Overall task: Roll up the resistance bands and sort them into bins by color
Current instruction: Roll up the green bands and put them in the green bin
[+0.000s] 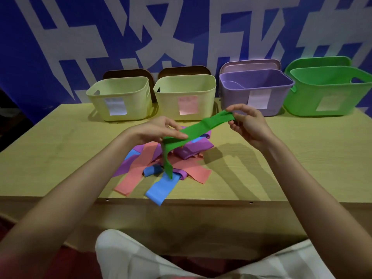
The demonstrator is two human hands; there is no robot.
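Here both forearms reach forward over the tabletop, wrists lifted. The left hand is palm down, thumb and fingers pinching the green band near its middle. The right hand, at 3 o'clock from the left, curls its thumb and forefinger around the band's far end, holding it up towards 1 o'clock. Between the hands the band runs flat and fairly taut; below the left hand its free part hangs down, the tip touching the heap of bands in pink, purple and blue that lies on the tabletop at 6 o'clock from the hands. Along the far edge at 12 o'clock stand four bins: two pale yellow bins, a purple bin and a green bin at 2 o'clock
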